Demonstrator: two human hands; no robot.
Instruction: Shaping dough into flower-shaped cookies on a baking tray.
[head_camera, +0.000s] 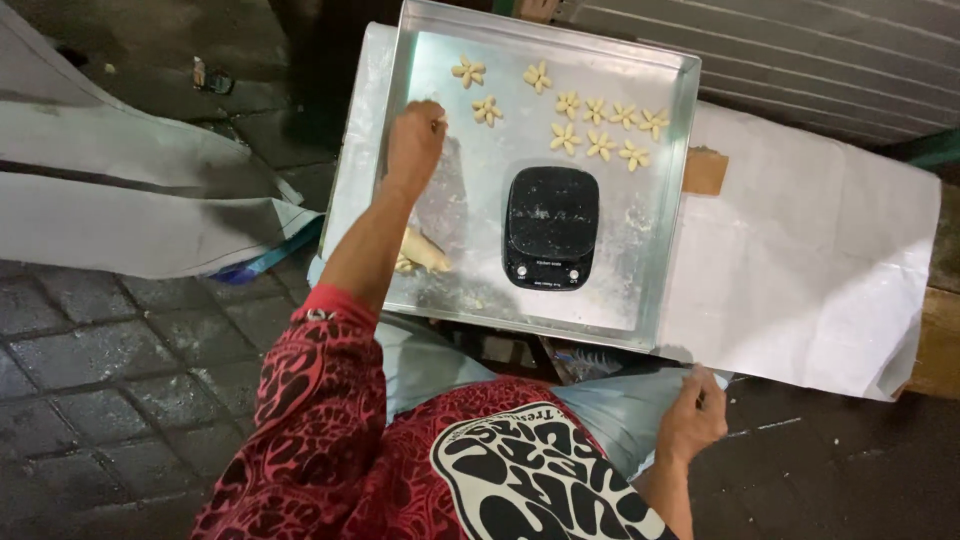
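I see pale cream flower-shaped dough pieces (600, 125) on the shiny silver metal tray (655, 300), a black scale (551, 227), red-and-black patterned sleeve (320, 400).

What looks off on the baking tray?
A black kitchen scale, dusted with flour, sits inside the metal baking tray below the flower-shaped dough pieces. A dough lump lies loose beside the left arm.

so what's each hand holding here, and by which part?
Left hand is closed over the metal tray; anything pinched in it can't be told. Right hand grips the edge of the white paper near its lower corner.
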